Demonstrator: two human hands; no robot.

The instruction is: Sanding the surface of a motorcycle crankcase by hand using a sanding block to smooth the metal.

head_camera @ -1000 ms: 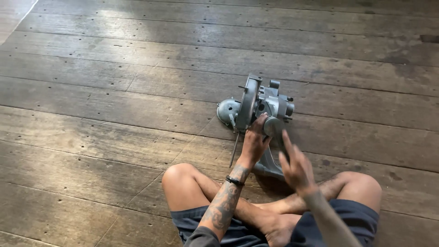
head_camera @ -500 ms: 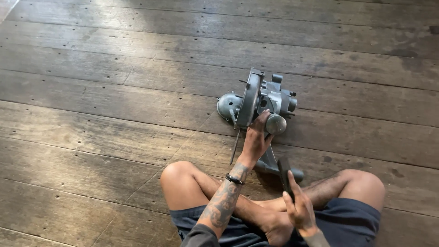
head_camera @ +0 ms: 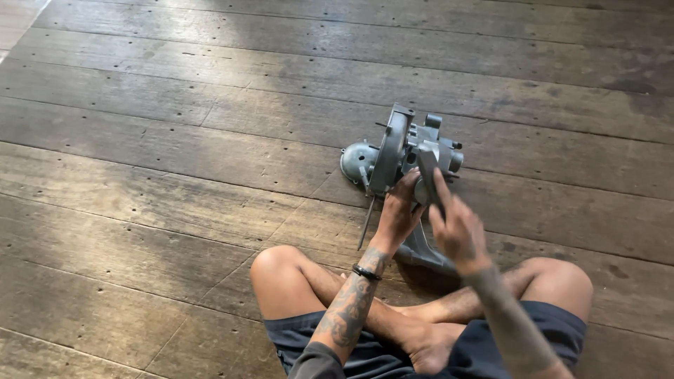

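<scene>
A grey cast-metal machine housing [head_camera: 393, 144] with a round flange stands on edge on the wooden floor in front of my crossed legs. My left hand [head_camera: 397, 210] grips its near lower side and steadies it. Just to the right, my right hand [head_camera: 456, 230] is raised and holds a flat grey metal bar [head_camera: 427, 170] whose tip lies against the housing's right part. A black band circles my left wrist [head_camera: 366, 272].
A thin metal rod [head_camera: 366, 223] lies on the planks just left of my left hand. Another grey metal piece [head_camera: 423, 250] rests on the floor under my hands, by my shins. Wide, worn wooden planks [head_camera: 175, 140] stretch all around.
My right hand dropped from the housing to my lap, then came back up to the housing with the flat grey bar. My left hand stayed on the housing.
</scene>
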